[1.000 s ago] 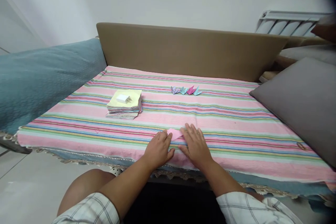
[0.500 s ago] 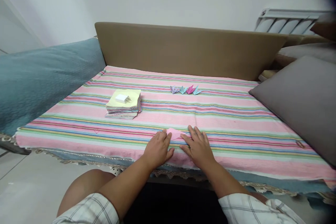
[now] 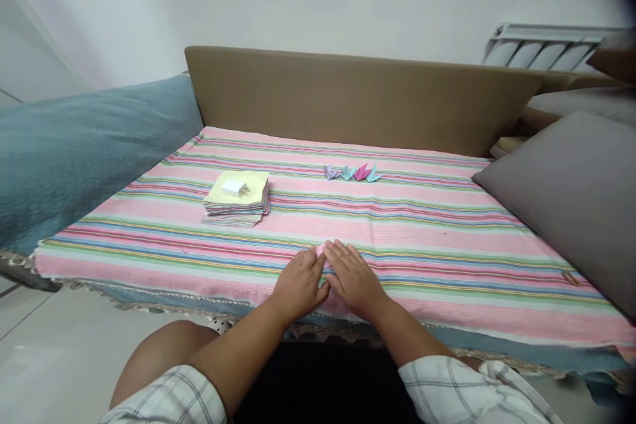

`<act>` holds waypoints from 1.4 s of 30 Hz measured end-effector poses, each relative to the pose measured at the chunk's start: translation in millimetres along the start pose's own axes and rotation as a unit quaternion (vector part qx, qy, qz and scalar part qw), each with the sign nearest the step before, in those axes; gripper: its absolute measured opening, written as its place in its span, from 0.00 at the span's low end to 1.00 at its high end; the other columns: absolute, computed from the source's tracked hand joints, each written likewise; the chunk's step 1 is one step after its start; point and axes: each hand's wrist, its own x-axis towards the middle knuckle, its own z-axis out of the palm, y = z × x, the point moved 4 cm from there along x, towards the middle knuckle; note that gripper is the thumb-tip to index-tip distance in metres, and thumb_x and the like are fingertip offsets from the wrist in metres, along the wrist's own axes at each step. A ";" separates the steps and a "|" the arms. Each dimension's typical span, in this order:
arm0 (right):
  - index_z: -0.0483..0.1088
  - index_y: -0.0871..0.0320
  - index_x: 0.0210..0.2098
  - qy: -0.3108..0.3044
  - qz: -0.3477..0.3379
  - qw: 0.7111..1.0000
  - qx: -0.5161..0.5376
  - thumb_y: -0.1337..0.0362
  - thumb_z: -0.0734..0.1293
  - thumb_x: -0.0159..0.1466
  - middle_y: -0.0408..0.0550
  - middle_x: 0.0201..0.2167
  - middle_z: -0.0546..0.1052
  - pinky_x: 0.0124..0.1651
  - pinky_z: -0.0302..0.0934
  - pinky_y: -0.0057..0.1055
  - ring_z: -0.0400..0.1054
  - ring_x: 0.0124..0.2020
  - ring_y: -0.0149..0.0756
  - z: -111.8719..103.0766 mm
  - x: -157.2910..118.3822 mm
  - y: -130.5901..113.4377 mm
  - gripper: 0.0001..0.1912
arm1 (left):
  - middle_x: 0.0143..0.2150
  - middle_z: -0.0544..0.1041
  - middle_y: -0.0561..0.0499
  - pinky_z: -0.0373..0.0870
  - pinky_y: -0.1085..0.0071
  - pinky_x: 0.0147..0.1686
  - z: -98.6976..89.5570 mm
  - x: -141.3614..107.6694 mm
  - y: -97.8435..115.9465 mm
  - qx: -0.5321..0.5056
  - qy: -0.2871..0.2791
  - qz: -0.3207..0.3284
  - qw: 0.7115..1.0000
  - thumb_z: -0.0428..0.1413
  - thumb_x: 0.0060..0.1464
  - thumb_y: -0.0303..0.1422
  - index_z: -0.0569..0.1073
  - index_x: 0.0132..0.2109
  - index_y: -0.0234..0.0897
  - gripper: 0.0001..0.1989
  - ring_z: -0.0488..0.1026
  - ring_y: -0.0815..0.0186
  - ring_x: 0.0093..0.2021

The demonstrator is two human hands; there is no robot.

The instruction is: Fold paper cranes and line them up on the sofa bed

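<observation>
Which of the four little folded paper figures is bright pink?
The third figure from the left, the only pink one, sits between two light-blue ones; the leftmost is pale purple.

matt paper piece [image 3: 320,250], woven cloth spread [image 3: 427,235], smooth plastic charger [image 3: 233,187]

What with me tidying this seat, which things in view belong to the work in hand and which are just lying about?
Likely part of the work:
- pink paper, partly covered by left hand and right hand
- paper stack, perhaps supply
- four folded paper figures

Probably just lying about:
- white plug, on the stack
- grey cushion
- small brown object
</observation>
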 end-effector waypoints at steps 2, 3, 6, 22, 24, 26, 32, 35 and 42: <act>0.51 0.66 0.63 -0.016 0.003 0.999 0.027 0.64 0.54 0.66 0.56 0.61 0.60 0.63 0.48 0.46 0.50 0.63 0.42 8.6 7.4 -3.5 0.27 | 0.55 0.65 0.36 0.62 0.55 0.55 -0.7 0.2 0.1 -0.008 0.002 -0.005 1.000 0.50 0.52 0.37 0.61 0.58 0.29 0.28 0.64 0.52 0.53; 0.50 0.66 0.63 -0.023 0.016 0.999 0.037 0.64 0.54 0.65 0.57 0.61 0.61 0.62 0.50 0.46 0.52 0.62 0.42 12.1 10.2 -3.1 0.28 | 0.55 0.65 0.36 0.62 0.55 0.55 -0.8 0.2 0.1 -0.012 0.004 -0.007 1.000 0.50 0.52 0.37 0.61 0.58 0.30 0.28 0.64 0.53 0.53; 0.50 0.69 0.63 -0.033 0.057 0.996 0.062 0.63 0.55 0.65 0.59 0.59 0.63 0.61 0.52 0.45 0.56 0.60 0.43 18.2 15.3 1.2 0.29 | 0.55 0.65 0.37 0.61 0.54 0.55 -0.1 -0.1 -0.1 -0.020 0.011 -0.007 1.000 0.50 0.52 0.37 0.62 0.58 0.32 0.27 0.63 0.52 0.55; 0.40 0.66 0.65 -0.053 0.152 0.984 0.083 0.63 0.51 0.66 0.54 0.59 0.64 0.63 0.47 0.45 0.54 0.61 0.38 15.6 6.3 13.8 0.31 | 0.55 0.65 0.33 0.62 0.54 0.55 5.1 -2.2 -0.8 0.011 0.016 0.006 1.000 0.51 0.53 0.40 0.63 0.57 0.28 0.28 0.63 0.50 0.55; 0.41 0.65 0.65 -0.063 0.156 0.983 0.068 0.63 0.51 0.66 0.54 0.60 0.62 0.63 0.47 0.46 0.52 0.62 0.38 13.3 1.5 16.9 0.30 | 0.56 0.64 0.33 0.62 0.54 0.55 5.5 -2.1 -1.3 0.011 0.013 0.004 1.000 0.51 0.52 0.40 0.62 0.57 0.28 0.28 0.63 0.50 0.56; 0.42 0.65 0.65 -0.072 0.163 0.983 0.045 0.62 0.52 0.66 0.55 0.61 0.60 0.62 0.47 0.47 0.51 0.63 0.39 10.9 -4.4 20.7 0.30 | 0.56 0.64 0.33 0.62 0.54 0.55 5.2 -1.6 -1.4 0.010 0.010 0.004 1.000 0.51 0.52 0.41 0.62 0.58 0.28 0.29 0.63 0.50 0.56; 0.54 0.66 0.62 -0.031 0.217 0.974 -0.054 0.61 0.54 0.66 0.58 0.56 0.67 0.62 0.43 0.53 0.56 0.60 0.48 -1.7 -18.2 32.0 0.27 | 0.56 0.65 0.34 0.61 0.53 0.55 3.9 -0.4 -1.3 -0.009 0.010 -0.002 1.000 0.51 0.53 0.41 0.61 0.58 0.30 0.28 0.63 0.50 0.56; 0.58 0.63 0.60 0.005 0.153 0.987 -0.059 0.62 0.54 0.66 0.55 0.60 0.62 0.63 0.42 0.52 0.51 0.63 0.48 -3.8 -12.3 22.3 0.24 | 0.55 0.65 0.35 0.61 0.53 0.55 3.6 -0.4 -1.5 -0.011 0.012 -0.003 1.000 0.51 0.53 0.41 0.61 0.58 0.31 0.28 0.63 0.50 0.56; 0.53 0.64 0.63 -0.051 0.017 0.998 0.023 0.63 0.55 0.65 0.53 0.63 0.57 0.64 0.45 0.46 0.47 0.64 0.43 11.8 6.2 -3.7 0.27 | 0.55 0.65 0.35 0.61 0.56 0.55 0.4 -1.0 -0.2 -0.010 0.008 -0.002 1.000 0.51 0.51 0.36 0.62 0.57 0.28 0.27 0.64 0.52 0.54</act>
